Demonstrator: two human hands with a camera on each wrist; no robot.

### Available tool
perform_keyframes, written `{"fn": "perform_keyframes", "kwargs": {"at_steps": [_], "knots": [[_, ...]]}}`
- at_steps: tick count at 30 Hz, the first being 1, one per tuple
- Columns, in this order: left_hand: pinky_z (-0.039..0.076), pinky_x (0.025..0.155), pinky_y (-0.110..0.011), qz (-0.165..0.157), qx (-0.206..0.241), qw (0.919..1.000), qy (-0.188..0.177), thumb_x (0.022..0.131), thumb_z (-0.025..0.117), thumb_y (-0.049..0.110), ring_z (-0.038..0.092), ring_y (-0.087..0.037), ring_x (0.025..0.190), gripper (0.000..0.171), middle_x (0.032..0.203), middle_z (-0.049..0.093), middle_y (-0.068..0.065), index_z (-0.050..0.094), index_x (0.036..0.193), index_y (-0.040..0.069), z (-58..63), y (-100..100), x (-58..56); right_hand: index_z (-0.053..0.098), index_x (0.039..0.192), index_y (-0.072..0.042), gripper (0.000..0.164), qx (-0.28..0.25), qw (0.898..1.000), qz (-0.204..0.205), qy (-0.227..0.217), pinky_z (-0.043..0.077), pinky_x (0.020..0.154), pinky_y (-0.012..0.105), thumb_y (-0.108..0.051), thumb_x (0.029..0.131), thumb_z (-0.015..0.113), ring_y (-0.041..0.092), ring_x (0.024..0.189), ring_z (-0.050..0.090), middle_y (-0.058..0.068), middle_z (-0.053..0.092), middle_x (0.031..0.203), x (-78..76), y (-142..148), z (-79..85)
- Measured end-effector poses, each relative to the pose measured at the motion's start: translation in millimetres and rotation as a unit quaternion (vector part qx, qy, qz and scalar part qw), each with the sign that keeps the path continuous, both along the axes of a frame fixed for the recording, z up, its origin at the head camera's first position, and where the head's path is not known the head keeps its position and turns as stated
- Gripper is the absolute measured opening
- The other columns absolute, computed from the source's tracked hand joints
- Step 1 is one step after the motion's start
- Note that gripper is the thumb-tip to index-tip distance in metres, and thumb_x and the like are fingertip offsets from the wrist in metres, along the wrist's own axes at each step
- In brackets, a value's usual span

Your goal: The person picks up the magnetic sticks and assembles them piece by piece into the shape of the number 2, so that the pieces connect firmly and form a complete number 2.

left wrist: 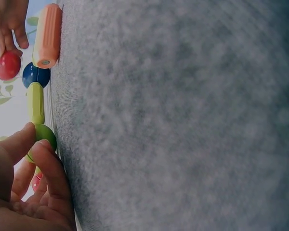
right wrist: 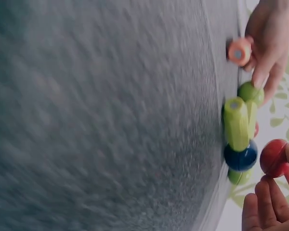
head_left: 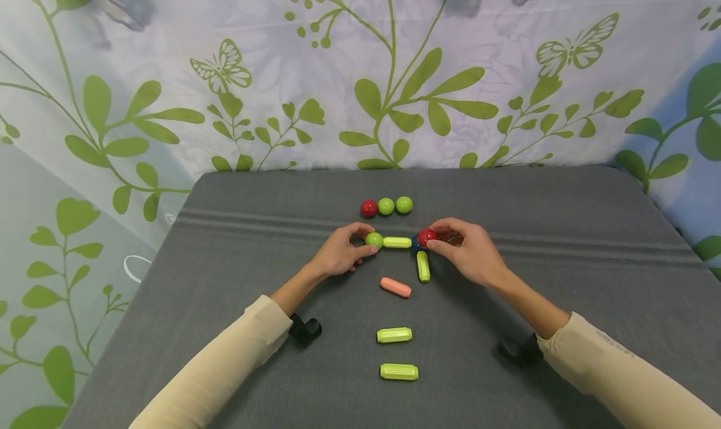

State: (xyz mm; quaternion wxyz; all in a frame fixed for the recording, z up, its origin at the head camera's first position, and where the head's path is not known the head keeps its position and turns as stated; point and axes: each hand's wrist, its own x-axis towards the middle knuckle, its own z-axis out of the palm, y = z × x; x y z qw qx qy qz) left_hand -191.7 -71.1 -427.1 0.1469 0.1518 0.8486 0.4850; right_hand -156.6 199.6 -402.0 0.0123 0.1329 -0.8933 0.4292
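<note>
My left hand (head_left: 340, 252) pinches a green ball (head_left: 374, 240) between thumb and fingers. From that ball a yellow-green rod (head_left: 397, 242) runs right to a blue ball (right wrist: 241, 156). A second yellow-green rod (head_left: 424, 267) extends from the blue ball toward me. In my right hand (head_left: 472, 252) is a red ball (head_left: 426, 237), gripped by the fingertips. Both wrist views show this red ball beside the blue one with a small gap between; in the head view it partly covers the blue ball.
Behind the hands, a loose red ball (head_left: 368, 208) and two green balls (head_left: 385, 206) stand in a row. An orange rod (head_left: 396, 287) and two yellow-green rods (head_left: 394, 335) lie nearer me on the grey table (head_left: 225, 354). A leaf-patterned cloth (head_left: 315, 72) hangs behind.
</note>
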Motion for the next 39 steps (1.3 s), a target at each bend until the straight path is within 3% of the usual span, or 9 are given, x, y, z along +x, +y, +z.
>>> {"fn": "perform_keyframes", "kwargs": {"at_steps": [14, 20, 39], "knots": [[0.051, 0.052, -0.029, 0.003, -0.001, 1.0, 0.006, 0.095, 0.069, 0.013, 0.058, -0.016, 0.067, 0.038, 0.119, 0.06, -0.013, 0.059, 0.131, 0.007, -2.1, 1.7, -0.1, 0.069, 0.112, -0.009, 0.022, -0.004, 0.997, 0.075, -0.005, 0.052, 0.08, 0.037, -0.017, 0.092, 0.073, 0.015, 0.089, 0.063, -0.001, 0.068, 0.101, 32.4, 4.2, -1.6], [0.051, 0.052, -0.029, 0.002, 0.0, 1.0, 0.006, 0.095, 0.069, 0.013, 0.058, -0.015, 0.066, 0.038, 0.12, 0.06, -0.013, 0.059, 0.131, 0.007, -1.8, 2.0, -0.3, 0.07, 0.111, -0.014, 0.021, 0.008, 0.996, 0.088, -0.013, 0.052, 0.076, 0.034, -0.018, 0.091, 0.074, 0.011, 0.085, 0.062, -0.006, 0.067, 0.097, 42.4, 5.4, -4.0], [0.051, 0.053, -0.029, 0.005, -0.003, 1.0, 0.003, 0.094, 0.069, 0.013, 0.058, -0.016, 0.067, 0.038, 0.121, 0.06, -0.013, 0.059, 0.131, 0.007, -0.1, 1.6, 1.9, 0.07, 0.104, -0.018, 0.015, 0.021, 0.991, 0.122, -0.046, 0.049, 0.061, 0.028, -0.02, 0.09, 0.075, 0.011, 0.072, 0.059, -0.009, 0.064, 0.084, 46.4, 5.7, -12.3]]}}
